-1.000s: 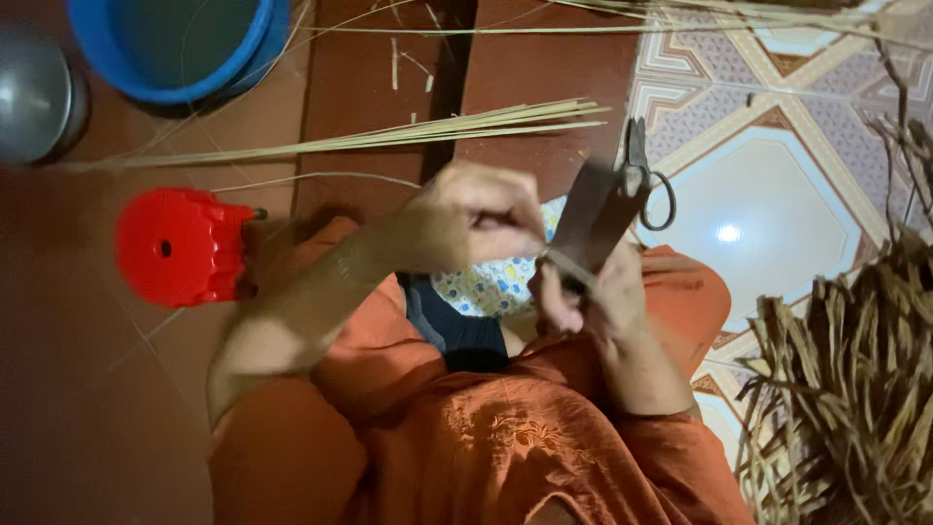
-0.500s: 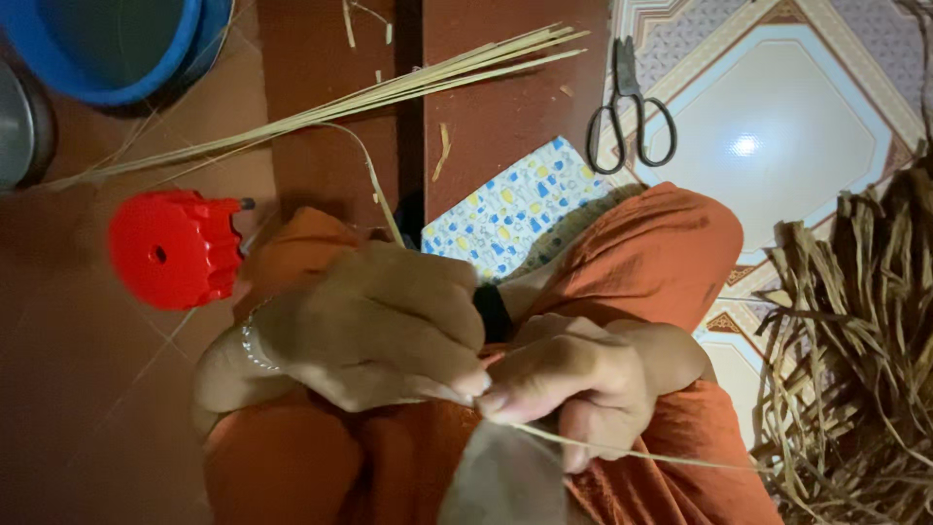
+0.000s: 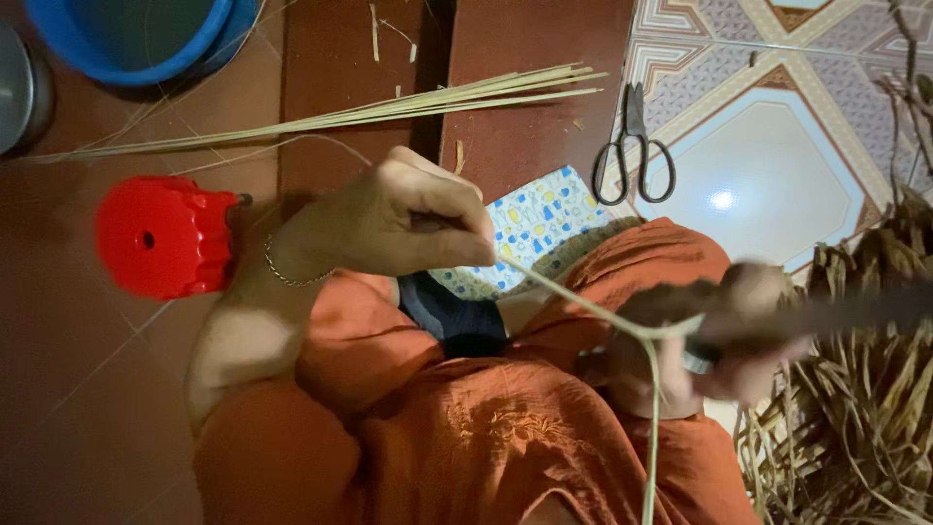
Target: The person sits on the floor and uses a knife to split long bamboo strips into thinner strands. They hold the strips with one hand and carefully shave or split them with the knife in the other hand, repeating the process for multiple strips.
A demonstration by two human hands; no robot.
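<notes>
Head view gives me a blurred right hand (image 3: pixel 719 340): it is smeared by motion, so I cannot make out its fingers clearly, though its grip looks closed around a dark-handled blade (image 3: pixel 836 309) that streaks off toward the right edge. My left hand (image 3: pixel 408 219) is sharp by contrast, its grip pinched tight on a thin pale strip (image 3: pixel 573 292), which runs taut from that pinch down to the blade, bends there and drops out of the lower edge of the frame. Where the strip ends I cannot tell. My orange garment (image 3: pixel 466 437) fills the lower middle and hides my lap and whatever I am sitting on; a patterned cloth (image 3: pixel 539 219) peeks from beneath my knee. A blue basin (image 3: pixel 146 39) is cut off at the top edge, and a grey metal vessel (image 3: pixel 19 87) at the left edge. The floor is dark red tile (image 3: pixel 78 389) on the left, patterned pale tile (image 3: pixel 777 165) with a light glare on the right. On it lie a bundle of long pale sticks (image 3: pixel 389 109), black scissors (image 3: pixel 637 156), a red plastic stool (image 3: pixel 160 236) and, far right, a heap of dry leaf strips (image 3: pixel 855 418).
</notes>
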